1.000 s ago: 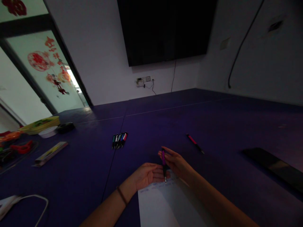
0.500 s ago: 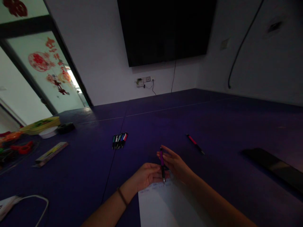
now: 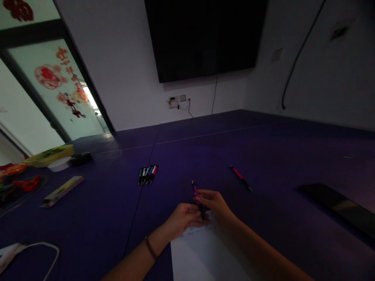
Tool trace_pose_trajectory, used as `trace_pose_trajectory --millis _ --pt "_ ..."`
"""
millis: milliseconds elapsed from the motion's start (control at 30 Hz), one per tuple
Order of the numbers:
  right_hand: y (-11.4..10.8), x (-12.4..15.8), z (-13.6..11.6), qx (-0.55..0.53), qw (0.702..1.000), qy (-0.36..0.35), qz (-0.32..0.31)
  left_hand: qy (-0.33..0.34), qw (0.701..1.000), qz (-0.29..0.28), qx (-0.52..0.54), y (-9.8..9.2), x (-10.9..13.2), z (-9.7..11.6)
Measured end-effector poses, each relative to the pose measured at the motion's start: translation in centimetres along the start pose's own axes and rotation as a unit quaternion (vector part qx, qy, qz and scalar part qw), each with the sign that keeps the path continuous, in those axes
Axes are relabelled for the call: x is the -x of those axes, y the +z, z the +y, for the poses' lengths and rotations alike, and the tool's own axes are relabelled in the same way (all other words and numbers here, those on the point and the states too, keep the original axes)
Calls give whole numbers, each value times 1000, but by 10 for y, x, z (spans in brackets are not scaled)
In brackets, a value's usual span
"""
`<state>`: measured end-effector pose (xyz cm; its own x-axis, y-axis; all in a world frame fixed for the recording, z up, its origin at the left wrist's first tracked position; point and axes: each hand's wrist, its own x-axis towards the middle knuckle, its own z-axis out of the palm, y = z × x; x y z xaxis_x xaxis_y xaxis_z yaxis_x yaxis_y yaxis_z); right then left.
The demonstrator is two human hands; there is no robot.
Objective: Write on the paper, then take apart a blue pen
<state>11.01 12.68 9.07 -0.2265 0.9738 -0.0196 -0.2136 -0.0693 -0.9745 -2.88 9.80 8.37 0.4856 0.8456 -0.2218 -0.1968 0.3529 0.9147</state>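
Observation:
My right hand (image 3: 218,205) is closed around a purple pen (image 3: 195,190) with a black grip. The pen leans, its tip down toward the sheet and its top end up to the left. Beside it, my left hand (image 3: 183,219) has its fingers stretched out at the top edge of a white sheet of paper (image 3: 199,253). Those fingers reach behind the lower part of the pen; whether they touch it I cannot tell. Small faint writing runs along the top of the sheet, partly hidden by both hands.
A pink and black pen (image 3: 240,178) lies to the right, and a row of several pens (image 3: 148,174) lies ahead on the left. Farther out are a dark phone-like slab (image 3: 336,205), a narrow box (image 3: 63,190), red-handled scissors (image 3: 27,183), a yellow basket (image 3: 51,155) and a white cable (image 3: 57,253).
The purple pen's top end has tilted to the left, and my right fingers have closed lower around it. My left hand has stayed almost in place.

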Motion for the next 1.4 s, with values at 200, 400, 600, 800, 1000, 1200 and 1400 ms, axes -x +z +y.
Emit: trace_pose_trajectory --millis 200,400,600,800,1000,1200,1400 --pt "2 -1 -4 72 996 -36 -26 178 950 207 -151 -15 -14 13" --pt "-4 -11 8 118 986 -110 -42 181 933 164 -262 -17 -33 45" --pt "-14 -18 4 197 968 -156 9 158 946 123 -256 -18 -60 59" --pt "-30 -17 -15 426 885 -106 159 136 967 117 -180 -3 -99 51" --pt "-44 -8 -37 549 801 -17 239 133 970 133 -152 15 -137 42" --pt "-59 -9 -37 573 762 19 301 151 941 98 -287 27 -173 35" --pt "-62 -12 -31 586 746 36 314 140 908 46 -392 30 -192 34"
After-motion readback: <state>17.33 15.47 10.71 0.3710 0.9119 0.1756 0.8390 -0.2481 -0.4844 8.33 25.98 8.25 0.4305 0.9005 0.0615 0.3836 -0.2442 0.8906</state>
